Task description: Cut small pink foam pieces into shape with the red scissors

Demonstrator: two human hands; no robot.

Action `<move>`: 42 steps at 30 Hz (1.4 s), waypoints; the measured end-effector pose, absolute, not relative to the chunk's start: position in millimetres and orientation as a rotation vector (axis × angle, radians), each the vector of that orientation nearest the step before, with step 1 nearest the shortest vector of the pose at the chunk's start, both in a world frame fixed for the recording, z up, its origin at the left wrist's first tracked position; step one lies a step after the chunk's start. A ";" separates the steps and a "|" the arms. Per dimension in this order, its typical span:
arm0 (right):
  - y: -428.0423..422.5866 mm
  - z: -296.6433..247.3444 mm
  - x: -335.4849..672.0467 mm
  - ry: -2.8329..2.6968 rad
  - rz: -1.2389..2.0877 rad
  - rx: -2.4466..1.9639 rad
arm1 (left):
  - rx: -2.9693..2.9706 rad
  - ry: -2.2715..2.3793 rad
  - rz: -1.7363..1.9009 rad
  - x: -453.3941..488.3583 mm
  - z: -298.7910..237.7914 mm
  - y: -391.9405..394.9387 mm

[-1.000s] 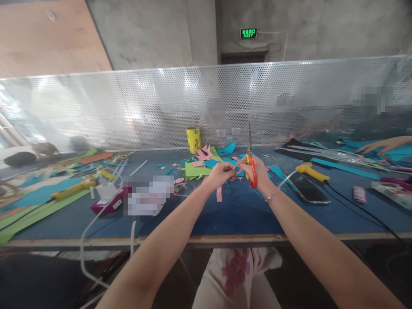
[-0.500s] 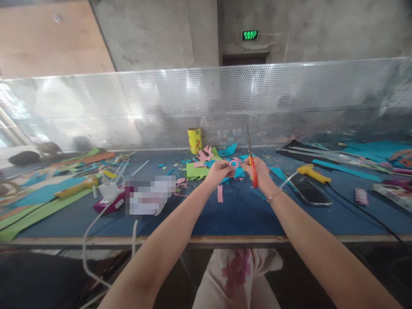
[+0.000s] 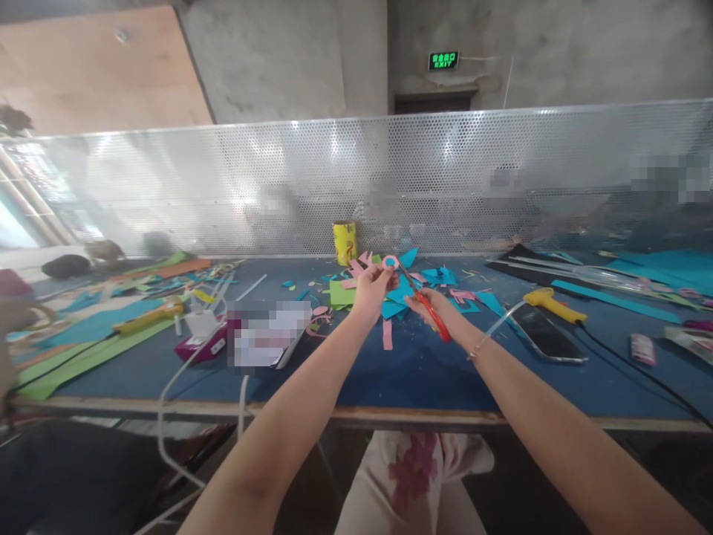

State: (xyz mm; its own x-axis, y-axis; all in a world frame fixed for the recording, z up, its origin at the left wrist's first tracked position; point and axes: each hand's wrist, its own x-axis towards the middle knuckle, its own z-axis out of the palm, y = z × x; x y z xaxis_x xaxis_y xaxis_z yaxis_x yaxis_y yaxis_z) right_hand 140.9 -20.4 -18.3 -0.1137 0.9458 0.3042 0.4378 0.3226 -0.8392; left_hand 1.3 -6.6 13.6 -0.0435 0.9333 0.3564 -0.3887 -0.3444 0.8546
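Observation:
My left hand (image 3: 372, 287) is raised over the blue table (image 3: 423, 371) and pinches a small pink paper ring (image 3: 391, 261) at its fingertips. My right hand (image 3: 431, 306) grips red-handled scissors (image 3: 428, 306). The blades slant up and left, and their tip reaches the ring. A pink paper strip (image 3: 387, 334) lies on the table just below my hands. Pink, green and teal paper scraps (image 3: 356, 286) are scattered behind them.
A yellow can (image 3: 345, 242) stands by the perforated metal screen (image 3: 356, 186). A phone (image 3: 543, 332) and a yellow glue gun (image 3: 551, 304) with a black cord lie to the right. At the left are another glue gun (image 3: 150, 316), a magenta box (image 3: 203, 345), white cables and green paper strips.
My left hand has lifted the pink ring higher. The scissors have tipped from upright to a slant, blades pointing at the ring. The view has shifted slightly left.

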 end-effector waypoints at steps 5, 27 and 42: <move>-29.5 -12.1 139.6 -1.744 0.821 -1.176 | 1.229 0.743 1.600 2.1 12.6 -7.0; -46.3 -1.9 137.2 -1.774 1.007 -1.085 | 1.356 0.776 1.532 3.9 17.0 -17.4; -46.7 -0.5 135.5 -1.721 1.019 -1.117 | 1.352 0.786 1.529 3.6 17.7 -17.5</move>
